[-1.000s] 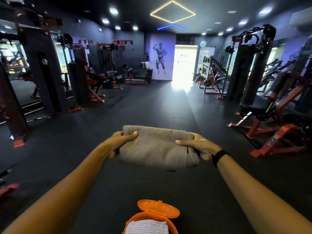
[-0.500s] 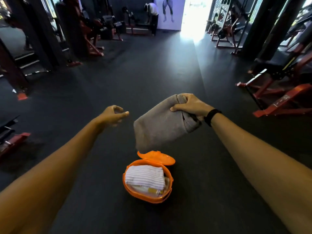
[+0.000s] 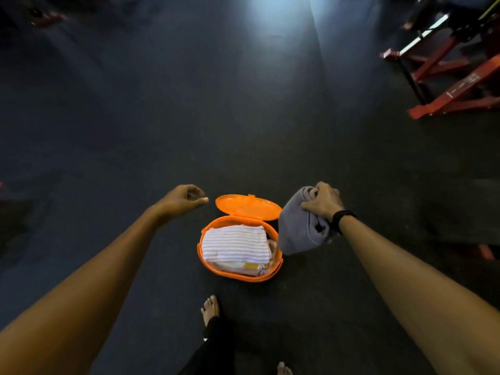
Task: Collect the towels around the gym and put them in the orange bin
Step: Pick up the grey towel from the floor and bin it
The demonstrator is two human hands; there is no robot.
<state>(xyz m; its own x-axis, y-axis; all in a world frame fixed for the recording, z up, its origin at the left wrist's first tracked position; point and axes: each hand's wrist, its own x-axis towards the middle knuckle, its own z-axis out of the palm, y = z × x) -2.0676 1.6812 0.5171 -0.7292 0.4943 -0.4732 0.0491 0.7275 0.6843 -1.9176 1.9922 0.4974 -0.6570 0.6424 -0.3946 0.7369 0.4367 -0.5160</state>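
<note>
Deposit step: grey towel [image 3: 297, 234] is gripped by right hand [image 3: 322, 203] beside orange bin [image 3: 238, 276]; left hand [image 3: 186, 198], loosely curled, holds nothing; lowering into bin judged next

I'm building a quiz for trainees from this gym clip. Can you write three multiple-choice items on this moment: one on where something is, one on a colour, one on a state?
1. Where does the grey towel appear in the picture?
A. At the bin's right edge, held up in the right hand
B. Flat on the floor
C. Left of the bin

2. What colour is the bin?
A. Blue
B. Orange
C. Green

3. What state is the bin's lid in?
A. Shut
C. Missing
B. Flipped open

Answers:
1. A: the right hand grips the bunched towel, which hangs at the bin's right rim.
2. B: rim and lid are both bright orange.
3. B: the lid lies back behind the bin, and a striped towel shows inside. The left hand holds nothing.
</note>
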